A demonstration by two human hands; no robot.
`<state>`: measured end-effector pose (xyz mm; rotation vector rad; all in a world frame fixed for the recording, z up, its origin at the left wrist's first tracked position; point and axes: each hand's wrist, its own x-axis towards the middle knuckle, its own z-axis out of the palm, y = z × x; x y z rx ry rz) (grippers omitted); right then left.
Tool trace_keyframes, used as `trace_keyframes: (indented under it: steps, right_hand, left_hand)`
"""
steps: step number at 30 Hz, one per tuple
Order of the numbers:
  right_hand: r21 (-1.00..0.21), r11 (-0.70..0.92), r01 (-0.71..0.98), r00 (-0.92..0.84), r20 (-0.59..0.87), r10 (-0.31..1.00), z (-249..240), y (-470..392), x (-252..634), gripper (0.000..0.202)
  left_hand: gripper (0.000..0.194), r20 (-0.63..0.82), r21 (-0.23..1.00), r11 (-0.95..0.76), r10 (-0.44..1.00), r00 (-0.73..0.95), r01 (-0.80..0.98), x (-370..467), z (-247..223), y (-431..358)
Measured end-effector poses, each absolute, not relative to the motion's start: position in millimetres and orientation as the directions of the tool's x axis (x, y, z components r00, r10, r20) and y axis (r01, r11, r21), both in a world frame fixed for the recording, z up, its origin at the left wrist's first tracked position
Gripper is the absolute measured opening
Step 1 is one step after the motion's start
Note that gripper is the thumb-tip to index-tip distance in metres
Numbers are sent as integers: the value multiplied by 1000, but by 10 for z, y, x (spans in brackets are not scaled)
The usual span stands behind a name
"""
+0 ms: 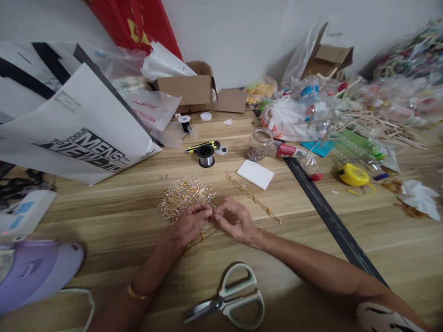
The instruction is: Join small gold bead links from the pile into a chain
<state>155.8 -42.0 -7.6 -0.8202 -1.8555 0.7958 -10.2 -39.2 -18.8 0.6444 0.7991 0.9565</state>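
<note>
thin, beaded gold chain (202, 237) between your left hand (188, 224) and right hand (239, 223), both pinched tight on a tiny, blurred piece (213, 208)

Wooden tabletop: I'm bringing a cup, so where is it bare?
Free: right of the black strip, nearer than the tape measure; between the purple appliance and the trinket pile. Crowded: far right, with plastic bottles and wooden sticks.

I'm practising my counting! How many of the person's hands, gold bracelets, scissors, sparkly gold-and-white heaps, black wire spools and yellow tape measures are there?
Hands: 2 (left hand, right hand)
Gold bracelet: 1
Scissors: 1 pair
Gold-and-white heap: 1
Black wire spool: 1
Yellow tape measure: 1
Total: 7
</note>
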Motion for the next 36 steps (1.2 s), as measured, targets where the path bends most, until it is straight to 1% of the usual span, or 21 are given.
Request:
trace_keyframes:
  steps: [19, 22, 25, 29, 36]
  right_hand:
    - [-798, 565, 210, -351, 478, 805, -84, -407, 1557, 7]
    - [-798, 565, 208, -354, 477, 804, -88, -407, 1559, 7]
    - [-807, 556, 202, -358, 467, 808, -96, -409, 1561, 7]
    - [-819, 542, 189, -356, 457, 815, -105, -408, 1565, 7]
    - [-839, 505, 201, -356, 417, 836, -82, -395, 1576, 10]
  left_hand:
    - [14, -271, 795, 430, 883, 384, -429, -103, -155, -401]
    - [15, -270, 813, 414, 891, 365, -409, -97, -130, -399]
    - [17, -273, 856, 381, 907, 320, -350, -98, -105, -398]
    - [17, -248, 924, 307, 935, 254, -228, -120, -100, -392]
    - [13, -190, 973, 216, 948, 257, -78, -162, -88, -372]
